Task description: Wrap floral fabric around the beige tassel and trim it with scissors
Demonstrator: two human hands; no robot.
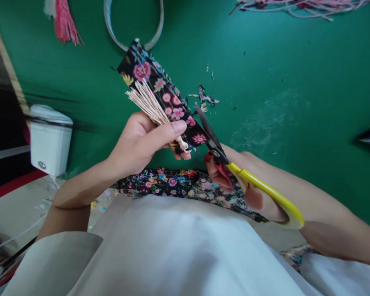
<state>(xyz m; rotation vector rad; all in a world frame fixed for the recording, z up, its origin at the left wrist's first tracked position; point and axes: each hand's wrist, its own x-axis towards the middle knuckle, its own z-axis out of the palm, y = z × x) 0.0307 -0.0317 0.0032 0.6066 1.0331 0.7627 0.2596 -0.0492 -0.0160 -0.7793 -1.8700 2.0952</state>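
Pinched in my left hand [148, 144] are a black floral fabric strip [160, 86] and a cream tassel [148, 102] lying on top of it, the thumb pressed over both. The strip slants from upper left to lower right. My right hand [222, 172] is wrapped round scissors [255, 181] with one yellow and one red handle. Their dark blades point up and left, beside the strip's lower right edge. Small fabric scraps [205, 98] lie on the green table [271, 74] just beyond the blades.
A pale ring [162, 20] lies behind the strip. Pink tassels [64, 24] are at the upper left and pink strands [311, 6] at the upper right. A white box [51, 139] stands at the left edge. Floral fabric [160, 182] hangs along the near edge.
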